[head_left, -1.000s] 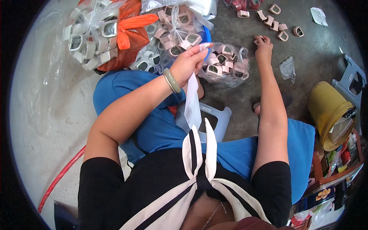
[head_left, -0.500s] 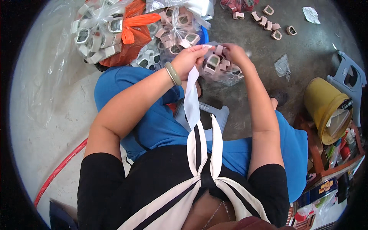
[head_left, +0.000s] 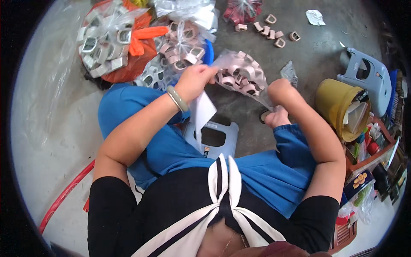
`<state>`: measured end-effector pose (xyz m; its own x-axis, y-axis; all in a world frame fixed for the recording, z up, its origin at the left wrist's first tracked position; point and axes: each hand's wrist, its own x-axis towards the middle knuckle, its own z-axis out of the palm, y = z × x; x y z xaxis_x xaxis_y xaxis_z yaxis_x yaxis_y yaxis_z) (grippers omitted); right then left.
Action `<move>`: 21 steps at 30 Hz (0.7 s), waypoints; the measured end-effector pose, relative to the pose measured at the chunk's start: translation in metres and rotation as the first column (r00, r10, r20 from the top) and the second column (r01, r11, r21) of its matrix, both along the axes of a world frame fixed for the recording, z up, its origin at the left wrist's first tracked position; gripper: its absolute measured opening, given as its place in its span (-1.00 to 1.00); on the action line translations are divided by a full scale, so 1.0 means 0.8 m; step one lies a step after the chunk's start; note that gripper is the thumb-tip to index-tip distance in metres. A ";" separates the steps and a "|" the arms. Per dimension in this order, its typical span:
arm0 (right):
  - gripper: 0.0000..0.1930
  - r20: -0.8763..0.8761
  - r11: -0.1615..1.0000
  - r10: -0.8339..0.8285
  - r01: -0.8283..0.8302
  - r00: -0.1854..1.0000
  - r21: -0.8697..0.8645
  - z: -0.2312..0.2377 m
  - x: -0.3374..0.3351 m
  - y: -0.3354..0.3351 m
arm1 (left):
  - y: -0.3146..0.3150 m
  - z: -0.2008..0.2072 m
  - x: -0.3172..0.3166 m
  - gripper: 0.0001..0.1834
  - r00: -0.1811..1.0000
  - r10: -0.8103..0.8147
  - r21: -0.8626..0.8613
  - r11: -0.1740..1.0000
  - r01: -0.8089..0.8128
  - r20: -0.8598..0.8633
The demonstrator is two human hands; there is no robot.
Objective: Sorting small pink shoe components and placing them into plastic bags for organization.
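Note:
A clear plastic bag holding several pale pink D-shaped plastic pieces is stretched between my hands. Its left edge is gripped by my closed left hand, which wears a pale green bangle. At the bag's lower right end, my right hand is closed on the twisted plastic; its fingertips are mostly hidden. A white sheet or strip hangs below my left hand, folded at the middle; how it is held cannot be seen.
Filled clear bags stand left of my hands: one of whitish pieces, one of pink pieces. Loose pink pieces lie on the floor. At right are a yellow bucket and a blue-grey stool. Another stool sits between my legs.
My hands have moved apart, the right one going right and down, and the bag is now drawn out between them. The whole view has shifted slightly, and my right leg has changed position.

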<state>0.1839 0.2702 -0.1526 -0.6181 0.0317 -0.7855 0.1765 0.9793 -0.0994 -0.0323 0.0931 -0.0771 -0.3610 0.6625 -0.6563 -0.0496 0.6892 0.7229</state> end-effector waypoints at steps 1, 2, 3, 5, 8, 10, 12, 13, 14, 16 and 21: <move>-0.76 0.088 0.998 0.009 -0.004 0.996 -0.058 0.000 -0.004 -0.005 | -0.008 -0.013 0.002 -0.61 0.996 -0.066 -0.057 0.996 0.062 -0.063; -0.75 0.168 0.993 0.024 -0.004 0.986 -0.119 0.002 -0.013 -0.006 | -0.016 -0.028 0.003 -0.59 0.983 -0.133 -0.121 0.986 0.117 -0.129; -0.75 0.172 0.994 0.012 0.007 0.985 -0.106 -0.009 -0.007 0.008 | -0.012 -0.028 0.009 -0.59 0.972 -0.204 -0.129 0.973 0.189 -0.114; -0.71 -0.064 0.841 -0.206 0.143 0.976 -0.521 -0.049 -0.003 0.045 | -0.005 -0.022 0.016 -0.59 0.980 -0.197 -0.110 0.974 0.197 0.014; -0.75 0.014 0.328 -0.918 0.778 0.396 -0.536 -0.085 -0.028 0.141 | 0.009 -0.001 0.009 -0.63 0.978 -0.047 -0.149 0.986 0.079 0.205; -0.70 -0.559 0.652 -0.650 0.756 0.514 -0.063 -0.123 -0.015 0.198 | 0.010 0.005 0.009 -0.66 0.938 0.094 -0.207 0.978 -0.025 0.334; -0.66 -0.563 0.552 -0.707 0.832 0.428 -0.060 -0.162 -0.009 0.224 | 0.009 0.010 0.007 -0.70 0.867 0.155 -0.155 0.984 -0.091 0.474; -0.62 -0.616 0.478 -0.701 0.878 0.360 -0.031 -0.175 -0.015 0.228 | 0.011 0.015 0.005 -0.70 0.869 0.134 -0.125 0.989 -0.085 0.476; -0.57 -0.666 0.398 -0.686 0.917 0.294 -0.005 -0.189 -0.017 0.229 | 0.011 0.020 0.005 -0.70 0.873 0.143 -0.144 0.986 -0.085 0.466; -0.53 -0.642 0.447 -0.692 0.894 0.330 -0.023 -0.212 -0.009 0.229 | 0.012 0.025 0.006 -0.65 0.832 0.222 -0.127 0.975 -0.183 0.508; -0.59 -0.738 0.503 -0.599 0.863 0.312 -0.042 -0.238 0.014 0.218 | 0.020 0.031 0.001 -0.55 0.777 0.287 -0.142 0.958 -0.250 0.560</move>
<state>0.1947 0.4446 -0.3431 -0.4768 0.8758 -0.0748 0.8614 0.4485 -0.2384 -0.0316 0.1088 -0.0525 -0.0680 0.5504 -0.8321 -0.6282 0.6244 0.4643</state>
